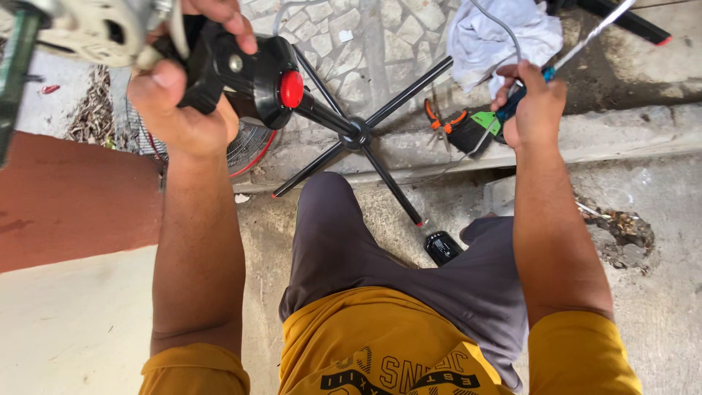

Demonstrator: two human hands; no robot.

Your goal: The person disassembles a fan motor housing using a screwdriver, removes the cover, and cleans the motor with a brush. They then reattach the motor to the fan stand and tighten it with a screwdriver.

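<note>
Two bare hands up in frame, both gripping something. Left hand (179, 102), upper left, is wrapped tight around the black fan housing (241, 73), thumb on the near side, fingertips curled over the top edge. Housing has a red knob (291, 88) facing the camera, just right of the hand. Cream-coloured motor part (88, 29) sits at the top left corner, touching the housing; a green bar (14, 66) runs down the far left edge.

Right hand (532, 106), upper right, is closed in a fist around the blue-and-black handle of a screwdriver (578, 47), its metal shaft angled up to the top right. A thin grey wire (504, 29) loops over the hand.

Black pole from the housing runs down to a cross-shaped stand base (358, 135) at centre frame, lying on the ground. Wire fan grille (245, 150) with red rim lies behind the left forearm. White cloth (490, 33) at top, just above the right hand. Orange-handled pliers (442, 121) and a green-and-black tool (479, 128) lie just left of the right hand. Small black device (442, 247) on the concrete near the knee. Person wears grey shorts (409, 271) and a yellow shirt (380, 344).
</note>
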